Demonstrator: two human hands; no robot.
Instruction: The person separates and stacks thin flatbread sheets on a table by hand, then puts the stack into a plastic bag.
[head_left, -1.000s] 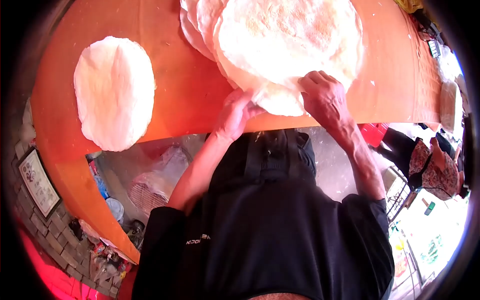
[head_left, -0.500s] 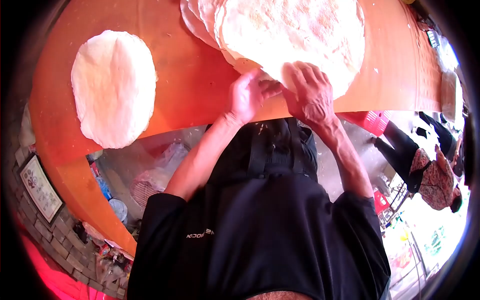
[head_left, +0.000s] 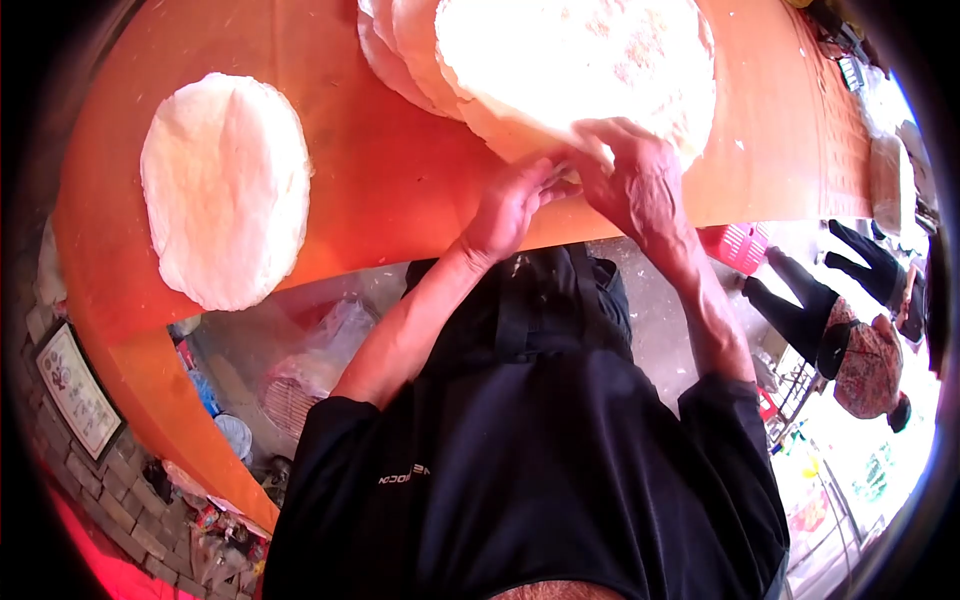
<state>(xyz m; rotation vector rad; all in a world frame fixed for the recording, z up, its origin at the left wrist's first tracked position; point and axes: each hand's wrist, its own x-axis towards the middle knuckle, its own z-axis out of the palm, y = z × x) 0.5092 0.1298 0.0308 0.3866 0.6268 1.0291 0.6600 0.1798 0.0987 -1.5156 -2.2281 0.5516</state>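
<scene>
Left hand [head_left: 510, 207] and right hand [head_left: 640, 182] meet at the near rim of the stacked round flatbreads [head_left: 565, 65] on the orange tabletop [head_left: 380, 190]; whether either pinches, I cannot tell; the breads look light, floppy, tearable, best held broadly along the edge
</scene>
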